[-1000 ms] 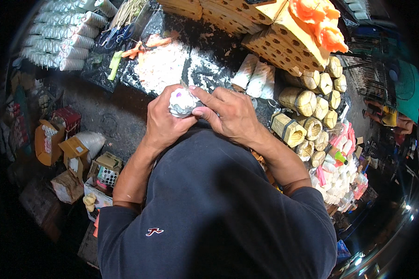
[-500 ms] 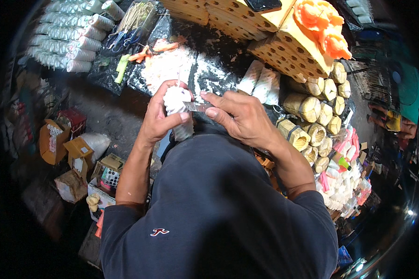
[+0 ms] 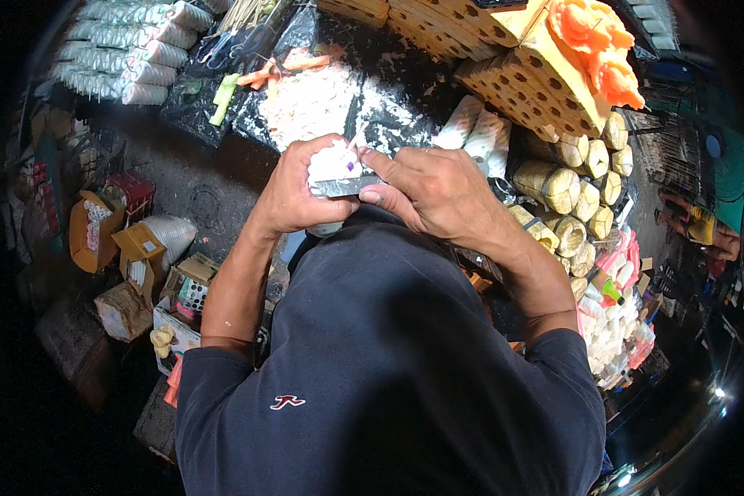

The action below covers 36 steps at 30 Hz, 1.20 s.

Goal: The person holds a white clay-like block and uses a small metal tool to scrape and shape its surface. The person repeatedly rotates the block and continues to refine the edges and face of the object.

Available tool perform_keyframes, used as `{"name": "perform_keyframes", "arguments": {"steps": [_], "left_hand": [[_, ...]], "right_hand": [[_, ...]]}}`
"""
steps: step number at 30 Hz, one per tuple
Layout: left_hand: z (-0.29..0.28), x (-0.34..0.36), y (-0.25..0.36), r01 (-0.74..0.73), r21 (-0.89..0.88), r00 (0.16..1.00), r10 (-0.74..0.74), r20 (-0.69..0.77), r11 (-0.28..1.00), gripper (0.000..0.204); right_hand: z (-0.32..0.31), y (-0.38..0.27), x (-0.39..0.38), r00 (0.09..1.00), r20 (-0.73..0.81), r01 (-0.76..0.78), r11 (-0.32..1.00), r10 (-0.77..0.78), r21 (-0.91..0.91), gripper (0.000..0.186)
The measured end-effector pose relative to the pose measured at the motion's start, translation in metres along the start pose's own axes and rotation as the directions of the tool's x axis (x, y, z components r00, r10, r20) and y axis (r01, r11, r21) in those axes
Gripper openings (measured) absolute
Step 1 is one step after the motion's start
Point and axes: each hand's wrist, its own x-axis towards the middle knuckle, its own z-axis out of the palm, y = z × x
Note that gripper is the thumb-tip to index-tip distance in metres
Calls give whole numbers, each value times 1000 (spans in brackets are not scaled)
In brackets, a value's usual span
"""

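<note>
In front of my chest, my left hand (image 3: 291, 188) is closed around a white candle (image 3: 329, 162) with a wick at its top and a small purple spot on it. Closed too, my right hand (image 3: 440, 188) pinches a flat metal knife blade (image 3: 344, 186), which lies across the near side of the candle. The right index finger reaches close to the wick. Fingers and glare cover much of the candle, so its full shape is hidden. White shavings (image 3: 312, 106) lie on the dark sheet beyond my hands, beside orange and green strips (image 3: 223, 97).
Wrapped white candles (image 3: 147, 73) are stacked at far left, near scissors (image 3: 238, 48). Yellow blocks with holes (image 3: 531, 93) carry orange flower shapes (image 3: 593, 51). Yellowish cylinders (image 3: 546, 185) pile up at right. Cardboard boxes (image 3: 91, 235) stand at left. Another person (image 3: 703, 230) is at far right.
The candle has turned and tilted in my left hand, bringing its top toward me and to the right. The blade now lies flatter across it. My view has shifted slightly.
</note>
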Motion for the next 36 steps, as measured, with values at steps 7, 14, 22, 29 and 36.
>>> {"name": "perform_keyframes", "arguments": {"steps": [7, 14, 22, 29, 36], "left_hand": [[0, -2, -4, -65, 103, 998, 65, 8, 993, 35], [6, -7, 4, -79, 263, 992, 101, -73, 962, 37], [4, -7, 1, -42, 229, 997, 55, -52, 972, 39], [3, -1, 1, 70, 171, 998, -70, -9, 983, 42], [-2, 7, -8, 139, 222, 988, -151, 38, 965, 45]], "right_hand": [[-3, 1, 0, 997, 78, -18, 999, 15, 38, 49], [4, 0, 5, 995, 72, -66, 998, 65, 14, 41], [13, 5, 5, 997, 39, -67, 997, 66, 45, 41], [11, 26, 6, 941, 277, -322, 772, 196, 548, 42], [30, 52, 4, 846, 478, -518, 582, 237, 627, 51]]}}
